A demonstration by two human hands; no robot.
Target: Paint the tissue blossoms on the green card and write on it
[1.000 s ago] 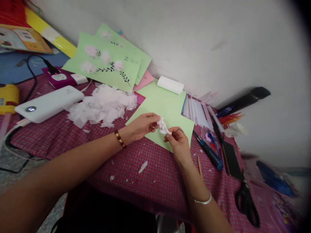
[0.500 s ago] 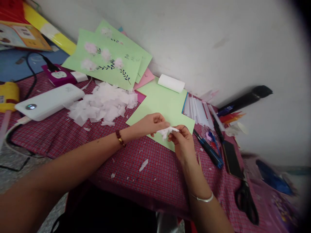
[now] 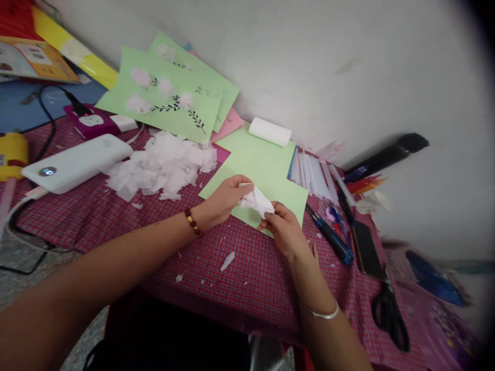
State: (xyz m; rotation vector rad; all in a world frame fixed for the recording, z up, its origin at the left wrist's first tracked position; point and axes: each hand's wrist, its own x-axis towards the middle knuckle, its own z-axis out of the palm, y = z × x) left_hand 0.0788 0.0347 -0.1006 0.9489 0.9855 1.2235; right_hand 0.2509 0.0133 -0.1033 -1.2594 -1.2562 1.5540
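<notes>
Between my two hands a crumpled piece of white tissue paper (image 3: 257,201) is stretched out. My left hand (image 3: 226,198) pinches its left end between thumb and fingers. At the other end, my right hand (image 3: 285,224) has thumb and fingers closed on the tissue. Both hands are above a plain green sheet of paper (image 3: 247,167) on the checked tablecloth. To the left of that sheet lies a loose heap of white tissue pieces (image 3: 164,162).
Green sheets with tissue flowers and painted stems (image 3: 166,111) lean at the back wall. A white power bank (image 3: 77,162) and purple socket block (image 3: 93,122) stand left. At right are a blue-black glue gun or cutter-like tool (image 3: 332,239), a phone (image 3: 368,249) and black-handled scissors (image 3: 390,314).
My left hand has moved slightly left and up, and the tissue between my hands is now spread wider instead of bunched. The whole view has shifted a little.
</notes>
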